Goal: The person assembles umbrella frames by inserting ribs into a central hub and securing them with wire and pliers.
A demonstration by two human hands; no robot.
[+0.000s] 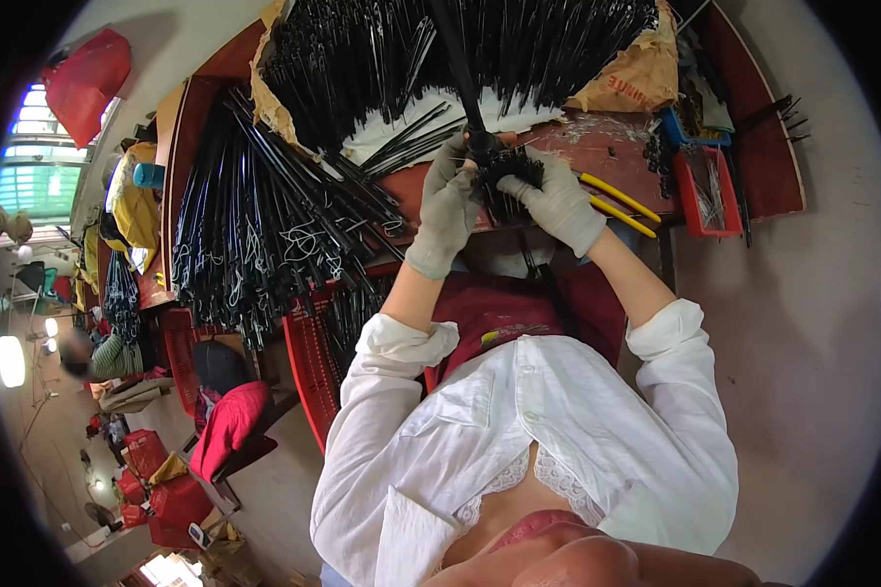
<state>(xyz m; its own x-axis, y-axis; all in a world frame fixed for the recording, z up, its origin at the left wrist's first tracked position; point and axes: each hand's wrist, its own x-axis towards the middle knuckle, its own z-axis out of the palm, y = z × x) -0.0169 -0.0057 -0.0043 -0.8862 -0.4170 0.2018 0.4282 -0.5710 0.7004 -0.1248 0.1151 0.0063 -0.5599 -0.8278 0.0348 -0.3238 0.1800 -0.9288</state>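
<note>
Both my hands wear pale gloves and meet at a black ribbed assembly (509,168) at the near edge of the red table (607,147). A black shaft (455,64) rises from it toward the far side. My left hand (447,201) has its fingers wrapped round the assembly's left side. On the right side, my right hand (555,201) presses its fingers against the black ribs. Yellow-handled pliers (622,205) lie beside my right hand. Fine details between the fingertips are too small to tell.
Bundles of black rods (255,215) lie at the left, and more rods stand in torn brown paper (636,73) at the back. A red tray (707,191) and a blue tray (690,127) are at the right. Red crates (308,367) stand below left; a person (113,357) is farther off.
</note>
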